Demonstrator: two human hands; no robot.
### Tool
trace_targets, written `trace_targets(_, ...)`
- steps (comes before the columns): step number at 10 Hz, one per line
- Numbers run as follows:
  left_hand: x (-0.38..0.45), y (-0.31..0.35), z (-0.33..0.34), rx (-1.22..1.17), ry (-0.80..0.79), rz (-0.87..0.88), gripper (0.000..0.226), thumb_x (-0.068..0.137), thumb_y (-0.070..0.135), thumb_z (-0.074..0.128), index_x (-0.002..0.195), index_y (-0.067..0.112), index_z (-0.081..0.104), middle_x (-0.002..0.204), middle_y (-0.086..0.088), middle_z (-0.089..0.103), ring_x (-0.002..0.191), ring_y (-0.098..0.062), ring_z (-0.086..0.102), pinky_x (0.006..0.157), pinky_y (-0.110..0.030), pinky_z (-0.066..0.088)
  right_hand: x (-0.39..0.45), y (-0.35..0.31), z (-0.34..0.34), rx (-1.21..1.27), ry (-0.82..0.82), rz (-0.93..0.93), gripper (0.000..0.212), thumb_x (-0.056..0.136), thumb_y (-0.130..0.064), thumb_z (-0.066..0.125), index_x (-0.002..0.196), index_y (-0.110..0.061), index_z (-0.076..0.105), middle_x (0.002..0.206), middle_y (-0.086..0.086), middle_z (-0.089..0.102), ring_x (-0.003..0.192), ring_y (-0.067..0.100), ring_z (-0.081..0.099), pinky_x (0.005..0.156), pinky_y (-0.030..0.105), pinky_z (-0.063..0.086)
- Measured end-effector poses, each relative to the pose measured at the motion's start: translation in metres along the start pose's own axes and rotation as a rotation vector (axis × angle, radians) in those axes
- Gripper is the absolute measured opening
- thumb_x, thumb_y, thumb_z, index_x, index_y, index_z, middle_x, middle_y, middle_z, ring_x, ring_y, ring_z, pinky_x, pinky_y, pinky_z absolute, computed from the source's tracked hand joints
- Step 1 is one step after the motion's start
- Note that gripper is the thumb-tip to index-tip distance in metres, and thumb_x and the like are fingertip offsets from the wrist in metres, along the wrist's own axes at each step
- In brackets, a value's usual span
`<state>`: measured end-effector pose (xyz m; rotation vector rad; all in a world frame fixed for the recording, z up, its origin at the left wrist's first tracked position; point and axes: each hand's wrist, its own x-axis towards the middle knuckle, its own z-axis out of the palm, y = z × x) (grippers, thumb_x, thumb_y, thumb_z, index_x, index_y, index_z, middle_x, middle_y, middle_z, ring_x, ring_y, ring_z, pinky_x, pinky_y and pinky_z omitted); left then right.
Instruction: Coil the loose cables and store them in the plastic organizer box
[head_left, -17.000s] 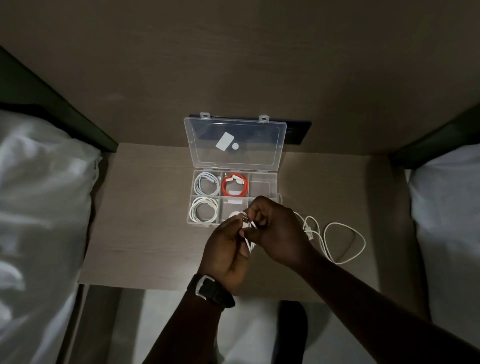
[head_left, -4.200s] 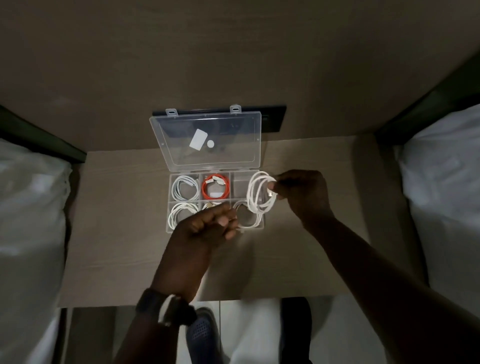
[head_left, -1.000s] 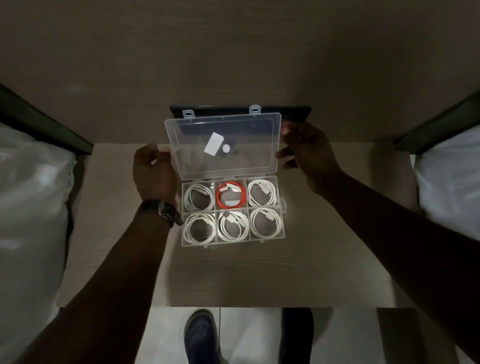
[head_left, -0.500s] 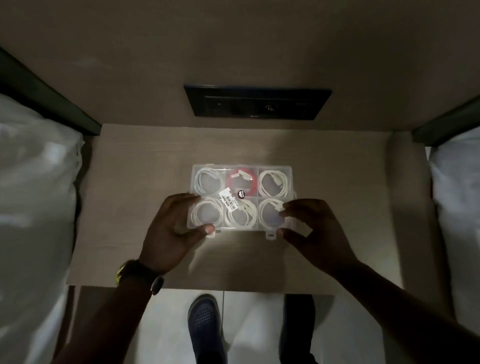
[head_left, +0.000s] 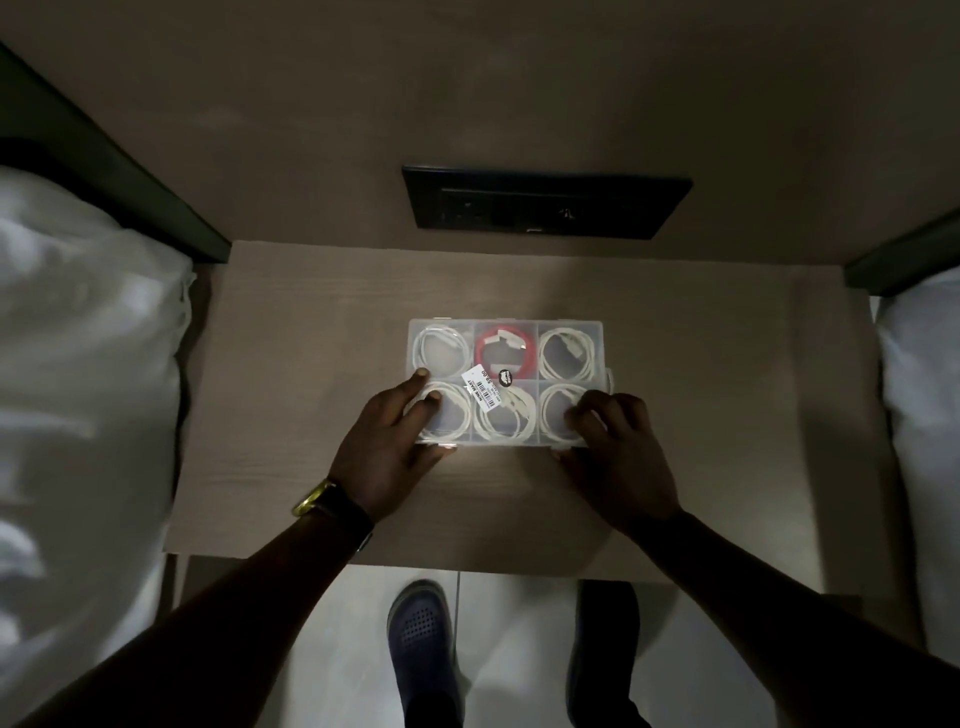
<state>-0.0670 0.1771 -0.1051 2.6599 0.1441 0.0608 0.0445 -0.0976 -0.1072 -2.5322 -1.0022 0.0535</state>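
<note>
Cables fill all six compartments of the clear plastic organizer box (head_left: 506, 382), which sits flat near the middle of the wooden bedside table (head_left: 291, 364) with its lid down: five white coils and one red coil (head_left: 503, 352) in the middle of the far row, each lying inside its own cell. A barcode sticker (head_left: 484, 391) shows on the lid. The left hand (head_left: 390, 447) lies over the near left corner, fingers spread flat on the lid and thumb curled round the near edge by the left latch; it presses rather than grips. The right hand (head_left: 615, 444) covers the near right corner with fingers bent onto the lid and thumb under the near edge, by the right latch. The step in hand appears to be snapping the two front latches shut, with the task nearly finished. To do it well, the person should keep the fingers pushing down close to each latch while the thumbs roll the tabs up until they catch, working both sides evenly so the lid does not twist. No loop should be pinched under the rim; the coils look well clear, though the near edge is hidden by the hands.
</note>
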Motion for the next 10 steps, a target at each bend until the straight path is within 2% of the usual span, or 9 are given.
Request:
trace_targets(2,0.012,0.011,-0.017,-0.143,0.005,-0.107,0.083,0.065,0.042,0.084,0.135,0.017,0.048,0.152,-0.006,0.038,0.134,-0.024,0.045,0.105,-0.04,0.044,0.003,-0.009,-0.01,0.114,-0.049,0.134,0.06,0.065,-0.034,0.082,0.117,-0.022,0.053,0.128,-0.001,0.045,0.116,0.028,0.043,0.093,0.037,0.047)
trace_targets(3,-0.002,0.012,-0.021,-0.449,0.203,-0.389,0.082,0.068,0.022,0.086,0.139,0.017,0.044,0.144,-0.013,0.04,0.118,-0.017,0.055,0.098,-0.02,0.046,-0.009,-0.015,-0.013,0.391,0.102,0.447,0.063,0.069,-0.03,0.083,0.124,-0.031,0.053,0.129,-0.012,0.04,0.119,0.02,0.047,0.091,0.03,0.046)
trace_targets(4,-0.009,0.027,-0.023,-1.1,0.311,-0.863,0.03,0.088,0.012,0.066,0.116,0.02,0.068,0.107,-0.016,0.07,0.075,-0.012,0.065,0.076,-0.02,0.057,-0.007,-0.024,-0.013,0.983,0.283,0.894,0.034,0.088,-0.01,0.067,0.113,-0.033,0.062,0.115,-0.002,0.06,0.101,0.033,0.065,0.077,0.041,0.057)
trace_targets(5,0.008,0.04,-0.021,-1.403,0.31,-1.045,0.02,0.091,0.005,0.059,0.104,0.01,0.074,0.098,-0.016,0.075,0.068,-0.019,0.065,0.082,-0.038,0.059,0.01,-0.028,-0.015,1.251,0.332,1.099,0.021,0.093,-0.001,0.058,0.108,-0.01,0.07,0.106,0.021,0.069,0.091,0.034,0.068,0.071,0.038,0.059)
trace_targets(6,0.043,0.038,-0.023,-1.378,0.347,-1.108,0.024,0.089,-0.001,0.059,0.11,0.004,0.071,0.107,-0.016,0.073,0.084,-0.021,0.072,0.085,-0.036,0.059,0.038,-0.027,-0.021,1.405,0.386,1.147,0.022,0.093,0.002,0.057,0.113,0.002,0.066,0.102,0.019,0.07,0.087,0.027,0.068,0.059,0.024,0.059)
trace_targets(7,0.081,0.026,-0.021,-1.431,0.4,-1.182,0.024,0.087,-0.005,0.059,0.108,-0.001,0.069,0.108,-0.019,0.071,0.093,-0.032,0.07,0.081,-0.039,0.061,0.072,-0.018,-0.022,1.484,0.438,1.196,0.021,0.092,0.003,0.057,0.112,0.003,0.065,0.098,0.016,0.07,0.086,0.027,0.069,0.062,0.026,0.061)
trace_targets(8,0.101,0.016,-0.017,-1.392,0.421,-1.176,0.022,0.083,-0.01,0.056,0.099,-0.005,0.07,0.096,-0.026,0.069,0.054,-0.026,0.065,0.055,-0.031,0.059,0.095,-0.008,-0.02,1.441,0.479,1.228,0.017,0.09,0.007,0.057,0.1,-0.001,0.067,0.092,0.016,0.068,0.08,0.029,0.067,0.059,0.029,0.06)
trace_targets(9,0.102,0.01,-0.012,-1.344,0.388,-1.166,0.02,0.083,-0.008,0.059,0.096,0.001,0.071,0.09,-0.022,0.071,0.056,-0.025,0.067,0.072,-0.038,0.06,0.099,-0.006,-0.017,1.449,0.464,1.236,0.016,0.09,0.006,0.057,0.089,-0.005,0.068,0.083,0.012,0.069,0.072,0.024,0.067,0.055,0.027,0.059)
trace_targets(10,0.097,0.013,-0.011,-1.252,0.392,-1.119,0.021,0.086,-0.003,0.06,0.104,0.003,0.07,0.106,-0.02,0.071,0.088,-0.033,0.068,0.084,-0.04,0.058,0.092,-0.005,-0.021,1.356,0.362,1.224,0.013,0.09,0.0,0.06,0.098,-0.003,0.071,0.08,0.012,0.068,0.065,0.021,0.064,0.056,0.028,0.057)
